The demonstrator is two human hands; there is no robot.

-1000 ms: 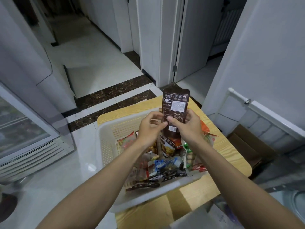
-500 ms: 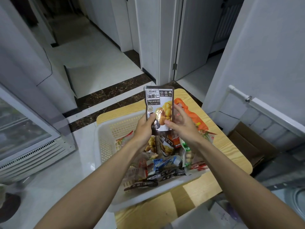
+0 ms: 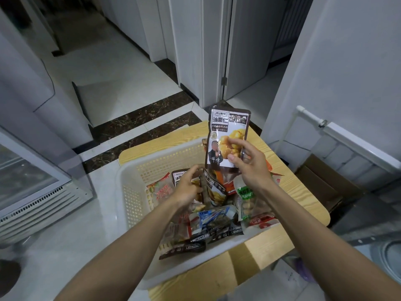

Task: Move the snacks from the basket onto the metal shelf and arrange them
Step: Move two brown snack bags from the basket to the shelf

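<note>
A white perforated basket sits on a small wooden table and holds several snack packets. My right hand pinches a brown-and-white chestnut packet upright above the basket's far right corner, front side toward me. My left hand is lower, inside the basket, fingers loosely bent over a second chestnut packet and touching the pile. A green peanut packet lies at the basket's right. The metal shelf is not in view.
A glass-fronted fridge stands on the left. White walls and an open door are beyond the table. A cardboard box sits on the floor at right, under a white radiator pipe.
The packet was turned from back to front. My left hand let go of it and dropped into the basket; my right hand now holds it alone, shifted right.
</note>
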